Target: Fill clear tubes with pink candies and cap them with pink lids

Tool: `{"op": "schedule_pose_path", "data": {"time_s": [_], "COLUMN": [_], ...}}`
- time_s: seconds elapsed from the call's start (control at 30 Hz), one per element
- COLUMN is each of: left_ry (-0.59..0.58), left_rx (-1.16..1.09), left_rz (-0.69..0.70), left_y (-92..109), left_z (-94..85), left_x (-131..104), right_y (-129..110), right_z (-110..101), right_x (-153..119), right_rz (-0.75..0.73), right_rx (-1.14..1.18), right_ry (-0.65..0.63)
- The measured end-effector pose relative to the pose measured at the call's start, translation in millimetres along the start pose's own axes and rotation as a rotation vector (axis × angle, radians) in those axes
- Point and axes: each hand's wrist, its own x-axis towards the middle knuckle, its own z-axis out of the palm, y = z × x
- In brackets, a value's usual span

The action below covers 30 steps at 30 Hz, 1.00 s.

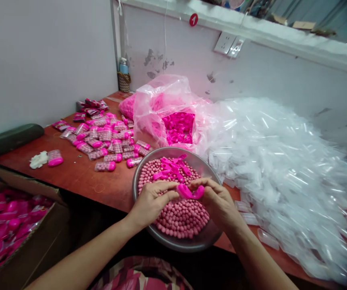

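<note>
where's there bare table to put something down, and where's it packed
Bare red tabletop shows between the bottle pile, the metal bowl and the table's front edge. A smaller patch lies between the green object and that pile. Crowded: behind the bowl, a pink bag; right of it, clear plastic pieces.

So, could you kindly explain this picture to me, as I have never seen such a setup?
There is no machine here, just bare-handed work. The single picture comes from a camera worn on the head, looking forward and down. The left hand and right hand hold a bright pink plastic piece between their fingers, above a metal bowl of pink beads. On the reddish table, bead-filled containers lie to the left, a heap of clear containers lies to the right, and a translucent bag of pink pieces sits behind the bowl.
</note>
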Motion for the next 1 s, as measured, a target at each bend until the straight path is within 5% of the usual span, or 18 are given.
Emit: {"op": "schedule_pose_path", "data": {"time_s": [0.17, 0.3, 0.73, 0.9, 1.0], "left_ry": [-0.007, -0.025, 0.107, 0.403, 0.612], "left_rx": [0.065, 0.056, 0.092, 0.165, 0.282], "left_rz": [0.091, 0.1, -0.041, -0.031, 0.185], "left_y": [0.8, 0.8, -0.3, 8.0, 28.4], "left_z": [1.2, 0.2, -4.0, -43.1, -64.4], "left_x": [-2.1, -2.1, 0.7, 50.6, 82.4], "right_y": [1.0, 4.5, 12.3, -6.5, -18.0], "right_z": [12.9, 19.4, 44.0, -3.4, -64.7], "right_x": [9.2, 8.4, 14.8, -6.2, -30.3], "right_rz": [0.281, 0.361, 0.329, 0.026, -0.035], "right_rx": [0.14, 0.276, 0.219, -0.065, -0.643], "right_ry": [-0.176, -0.24, -0.088, 0.064, 0.308]}}
